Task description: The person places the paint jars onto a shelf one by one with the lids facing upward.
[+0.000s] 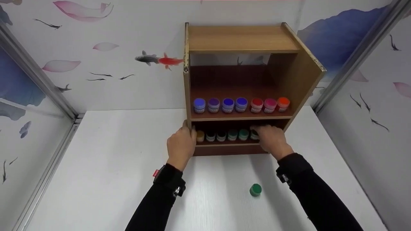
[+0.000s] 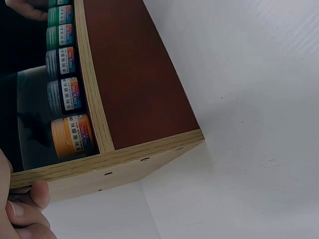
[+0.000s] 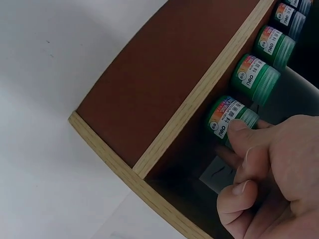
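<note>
My left hand [image 1: 181, 144] grips the left side panel of a small wooden shelf [image 1: 242, 118]; in the left wrist view its curled fingers [image 2: 40, 194] lie against the panel's outer face. On the lower shelf board, my right hand [image 1: 272, 138] pinches a green paint jar [image 3: 230, 117] between thumb and fingers, at the right end of a row. Beside that jar stand more green jars [image 3: 255, 78], dark ones [image 2: 64, 94] and a yellow-orange jar [image 2: 73, 135] at the left end. One green-capped jar [image 1: 255, 190] is on the white table in front of the shelf.
Along the upper board stands a row of jars with blue, purple [image 1: 214, 105], red [image 1: 256, 105], pink and orange lids. The shelf stands at the back of the white table [image 1: 128, 179], close to a wall [image 1: 144, 29] printed with fish and petals. Metal frame posts [image 1: 356, 54] rise at both sides.
</note>
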Demonstrator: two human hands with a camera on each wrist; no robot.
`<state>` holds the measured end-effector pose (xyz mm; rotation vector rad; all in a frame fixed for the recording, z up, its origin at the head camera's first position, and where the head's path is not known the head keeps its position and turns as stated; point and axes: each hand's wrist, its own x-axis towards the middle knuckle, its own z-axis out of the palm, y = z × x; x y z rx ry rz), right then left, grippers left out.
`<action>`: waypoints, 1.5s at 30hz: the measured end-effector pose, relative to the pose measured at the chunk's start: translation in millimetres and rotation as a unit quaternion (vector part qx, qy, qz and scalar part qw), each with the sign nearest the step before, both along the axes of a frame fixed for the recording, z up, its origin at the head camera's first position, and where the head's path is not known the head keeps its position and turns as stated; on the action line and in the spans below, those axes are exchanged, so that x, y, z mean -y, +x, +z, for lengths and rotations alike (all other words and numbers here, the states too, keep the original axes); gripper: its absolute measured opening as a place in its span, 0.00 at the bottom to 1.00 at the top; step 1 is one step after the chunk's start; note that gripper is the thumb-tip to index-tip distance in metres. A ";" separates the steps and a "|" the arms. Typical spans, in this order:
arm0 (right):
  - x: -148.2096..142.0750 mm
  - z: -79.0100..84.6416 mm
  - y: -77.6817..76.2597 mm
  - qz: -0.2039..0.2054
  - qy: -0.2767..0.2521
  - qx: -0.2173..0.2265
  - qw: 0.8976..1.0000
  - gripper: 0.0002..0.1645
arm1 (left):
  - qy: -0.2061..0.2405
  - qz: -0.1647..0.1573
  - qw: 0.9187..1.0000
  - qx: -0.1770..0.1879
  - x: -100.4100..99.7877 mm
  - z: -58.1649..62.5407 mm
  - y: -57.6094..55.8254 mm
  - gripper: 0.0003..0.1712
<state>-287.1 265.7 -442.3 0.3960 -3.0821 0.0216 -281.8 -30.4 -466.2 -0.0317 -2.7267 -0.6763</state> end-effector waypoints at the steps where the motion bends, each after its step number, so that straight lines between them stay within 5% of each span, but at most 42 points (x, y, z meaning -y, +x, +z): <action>1: 0.2 -0.4 0.1 0.002 0.002 -0.002 1.000 0.27 | 0.000 0.000 1.000 0.000 -0.3 0.2 0.2 0.28; 21: 0.1 -3.5 -0.4 0.006 0.001 0.008 1.000 0.27 | -0.007 -0.003 1.000 -0.010 -0.1 -1.2 0.8 0.29; 29: -1.0 -0.2 0.9 0.002 0.010 0.008 1.000 0.36 | -0.014 0.000 1.000 -0.016 0.1 -2.6 0.1 0.28; 35: -4.6 5.6 9.2 -0.001 -0.021 -0.031 0.999 0.38 | -0.012 -0.001 1.000 -0.024 -0.7 -3.4 0.8 0.27; 45: -15.9 8.7 35.0 0.054 -0.090 -0.116 0.988 0.21 | -0.007 -0.002 1.000 -0.011 0.1 0.0 0.7 0.28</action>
